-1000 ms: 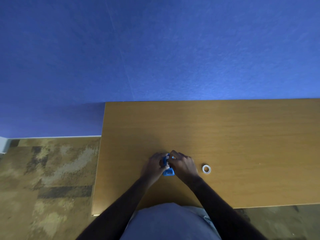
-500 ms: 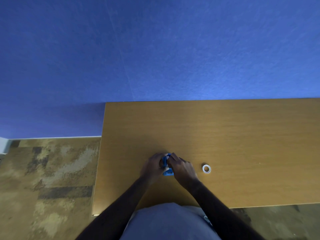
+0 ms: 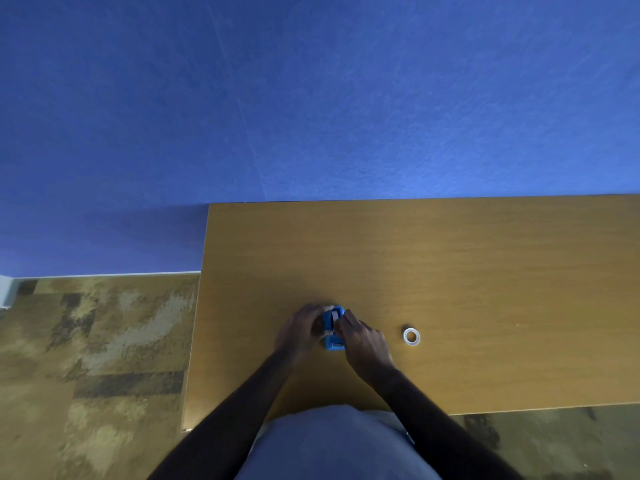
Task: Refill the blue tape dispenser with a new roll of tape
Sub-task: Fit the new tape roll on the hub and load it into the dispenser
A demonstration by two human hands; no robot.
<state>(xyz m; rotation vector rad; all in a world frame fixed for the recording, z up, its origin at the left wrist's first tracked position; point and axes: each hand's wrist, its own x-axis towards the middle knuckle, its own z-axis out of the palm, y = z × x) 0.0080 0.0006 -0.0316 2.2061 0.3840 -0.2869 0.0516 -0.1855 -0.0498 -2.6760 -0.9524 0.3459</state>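
Observation:
The small blue tape dispenser [image 3: 333,336] stands on the wooden table [image 3: 450,271], near its front edge. My left hand [image 3: 300,331] grips the dispenser's left side. My right hand [image 3: 362,339] is closed on its right side, fingertips at the top where a pale strip or roll edge shows. Both hands hide most of the dispenser's body, so I cannot tell what sits inside it. A small white ring, a tape roll or core [image 3: 411,336], lies flat on the table a short way right of my right hand, untouched.
The table's left edge [image 3: 197,323] drops to patterned carpet [image 3: 97,358]. A blue wall [image 3: 311,98] rises directly behind the table's far edge. My torso is against the front edge of the table.
My right hand's fingers have shifted slightly up and left over the dispenser's top. The dispenser and the white ring stay in place.

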